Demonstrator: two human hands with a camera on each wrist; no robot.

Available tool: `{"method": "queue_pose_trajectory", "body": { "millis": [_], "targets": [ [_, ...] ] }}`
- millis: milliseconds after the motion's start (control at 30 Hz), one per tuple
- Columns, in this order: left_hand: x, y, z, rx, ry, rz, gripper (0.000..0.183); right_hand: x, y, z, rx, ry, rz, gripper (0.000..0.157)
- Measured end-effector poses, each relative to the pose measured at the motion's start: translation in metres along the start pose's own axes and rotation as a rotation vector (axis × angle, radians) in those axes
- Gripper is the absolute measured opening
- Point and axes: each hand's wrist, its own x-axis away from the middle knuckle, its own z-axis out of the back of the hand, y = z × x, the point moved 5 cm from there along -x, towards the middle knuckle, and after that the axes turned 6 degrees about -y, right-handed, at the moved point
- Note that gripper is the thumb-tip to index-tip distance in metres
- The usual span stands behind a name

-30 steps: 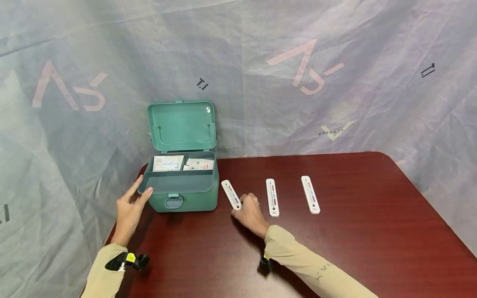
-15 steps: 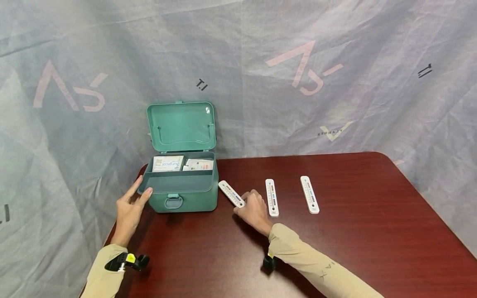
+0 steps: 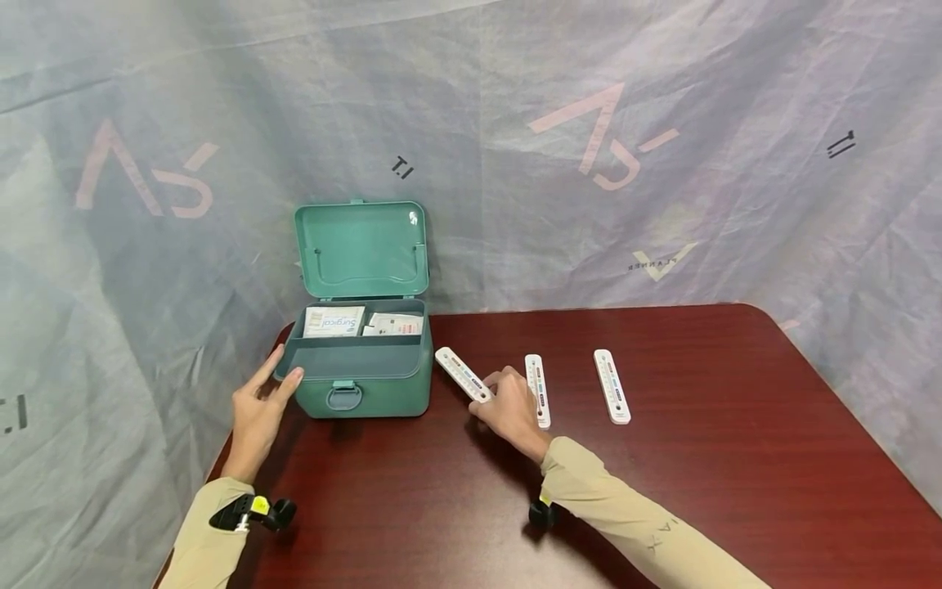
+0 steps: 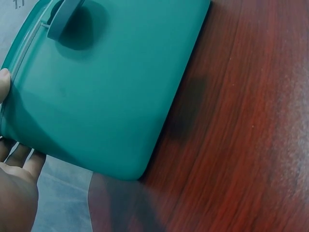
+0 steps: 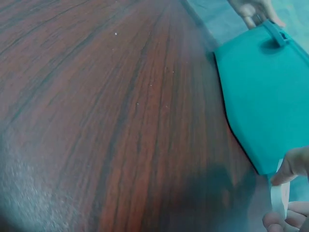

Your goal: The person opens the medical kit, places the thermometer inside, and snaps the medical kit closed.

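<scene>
A teal first-aid box (image 3: 397,398) stands at the table's left with its lid (image 3: 362,249) up. My left hand (image 3: 253,421) holds its front left corner, thumb at the front rim, fingers against the side. My right hand (image 3: 509,409) pinches the near end of a white thermometer (image 3: 459,372), which slants toward the box's right side. In the right wrist view, thumb and fingers are on the thermometer (image 5: 279,195), and the box (image 5: 260,96) is close beyond it. A second thermometer (image 3: 540,393) lies just right of that hand, partly covered by it. A third thermometer (image 3: 612,386) lies farther right.
Inside the box's back compartments are a packet marked Surgical (image 3: 334,321) and other white packets (image 3: 393,325); the grey front compartment (image 3: 353,358) shows its bare floor. A dark red table (image 3: 736,458) extends right. A grey printed sheet (image 3: 471,164) hangs behind.
My right hand has shifted slightly right with the first thermometer, which has swung to a stronger slant. The left hand and box stay in place; the other two thermometers have not moved.
</scene>
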Motion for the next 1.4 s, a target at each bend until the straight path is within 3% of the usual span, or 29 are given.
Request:
{"method": "queue_pose_trajectory", "body": {
  "millis": [333, 1400],
  "targets": [
    [0.0, -0.001, 0.001, -0.006, -0.008, 0.01, 0.056, -0.006, -0.004, 0.01, -0.012, 0.007, 0.087, 0.03],
    [-0.002, -0.003, -0.001, 0.01, 0.015, -0.002, 0.057, -0.025, -0.023, 0.041, -0.021, 0.03, 0.097, 0.03]
  ]
}}
